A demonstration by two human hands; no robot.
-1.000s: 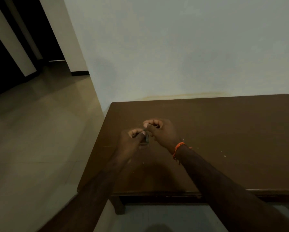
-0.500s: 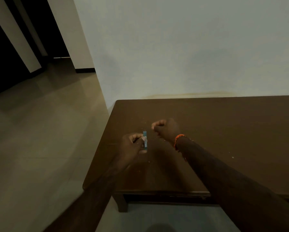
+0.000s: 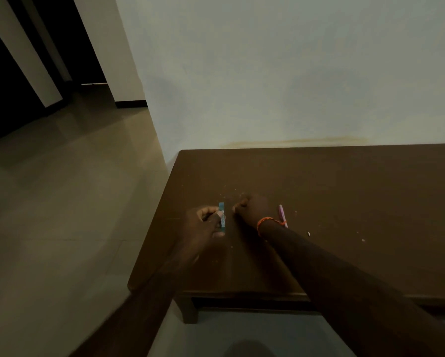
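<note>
While the left hand [image 3: 203,228] pinches a thin teal packet [image 3: 223,219] at mid-frame, the right hand [image 3: 252,208] sits curled beside it (whether it holds anything, I cannot tell); opening seems barely begun, with the contents likely still inside.

The strip [image 3: 222,215] is small, narrow and flat, teal-blue with a pale printed patch across its middle (the print is too small to read). It stands nearly upright, pinched along its lower half by the left hand [image 3: 206,228], its top end free above the fingertips. It hangs over the worktop [image 3: 345,202], just beside the right hand [image 3: 252,208], not touching it.
</note>
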